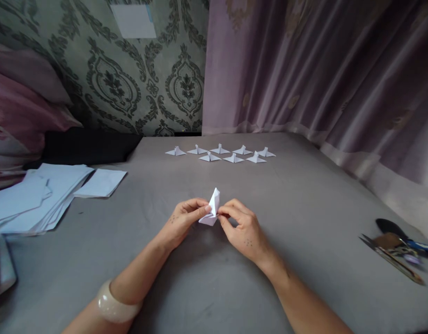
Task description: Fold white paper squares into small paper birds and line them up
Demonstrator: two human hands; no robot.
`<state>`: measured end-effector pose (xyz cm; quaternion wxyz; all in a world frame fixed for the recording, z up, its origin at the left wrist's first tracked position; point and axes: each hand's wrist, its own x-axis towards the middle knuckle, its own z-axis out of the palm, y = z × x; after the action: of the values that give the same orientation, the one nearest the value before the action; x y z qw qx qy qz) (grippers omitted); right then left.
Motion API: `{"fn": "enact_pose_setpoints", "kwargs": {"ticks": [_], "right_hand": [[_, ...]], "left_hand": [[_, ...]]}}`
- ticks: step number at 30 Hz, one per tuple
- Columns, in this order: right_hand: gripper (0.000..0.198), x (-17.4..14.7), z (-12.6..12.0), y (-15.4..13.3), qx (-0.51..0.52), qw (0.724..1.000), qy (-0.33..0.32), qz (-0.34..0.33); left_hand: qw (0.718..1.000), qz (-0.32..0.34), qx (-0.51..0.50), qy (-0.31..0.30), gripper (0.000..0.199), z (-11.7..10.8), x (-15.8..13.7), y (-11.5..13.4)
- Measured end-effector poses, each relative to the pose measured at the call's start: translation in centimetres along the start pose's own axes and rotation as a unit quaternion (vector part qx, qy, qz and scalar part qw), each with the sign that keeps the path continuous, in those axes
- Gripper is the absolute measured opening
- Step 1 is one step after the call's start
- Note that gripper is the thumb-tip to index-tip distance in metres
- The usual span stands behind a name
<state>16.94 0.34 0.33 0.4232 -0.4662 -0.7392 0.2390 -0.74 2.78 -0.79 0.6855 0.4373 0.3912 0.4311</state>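
Between my hands, above the grey surface, is a small folded white paper figure (214, 202) with a tall pointed part sticking up. My left hand (188, 215) pinches its left side, the thumb lying across the front of the folds. My right hand (242, 225) pinches the figure's right edge between thumb and forefinger, its other fingers curled. Farther back, several finished-looking folded paper birds (220, 149) stand in two rows with their wings spread. The fold under my right fingertips is too small to make out.
Stacked white paper sheets (61, 204) lie at the left, with a smaller pile (102, 182) beside them. A black cloth (92, 144) is behind these. Scissors (388, 255) and other small tools lie at the far right. A pink curtain (269, 69) borders the surface's back right.
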Motion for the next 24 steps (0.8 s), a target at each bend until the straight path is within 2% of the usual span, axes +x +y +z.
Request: {"fn": "enact_pose_setpoints", "kwargs": {"ticks": [6,10,14,17,20,24], "right_hand": [[0.019,0.0,-0.3,-0.2,-0.008,1.0,-0.003,-0.004],[0.011,0.3,-1.2,-0.5,0.042,0.999,-0.012,-0.003],[0.012,0.6,-1.5,-0.3,0.135,0.989,-0.011,0.06],[0.019,0.6,-1.0,0.0,0.21,0.97,-0.042,0.114],[0.021,0.5,-0.6,0.3,0.272,0.95,-0.06,0.144],[0.014,0.5,-0.8,0.5,0.308,0.936,-0.036,0.165]], "left_hand": [[1.0,0.025,-0.017,-0.003,0.01,-0.1,0.0,0.2],[0.997,0.045,-0.061,0.021,0.01,-0.7,0.2,0.4],[0.995,0.07,-0.058,0.026,0.01,-0.9,0.2,0.5],[0.997,0.066,-0.046,0.018,0.01,-0.6,0.1,0.3],[0.997,0.067,-0.039,0.021,0.01,-0.4,0.0,0.3],[0.997,0.069,-0.021,0.037,0.011,-0.5,-0.1,0.3]]}}
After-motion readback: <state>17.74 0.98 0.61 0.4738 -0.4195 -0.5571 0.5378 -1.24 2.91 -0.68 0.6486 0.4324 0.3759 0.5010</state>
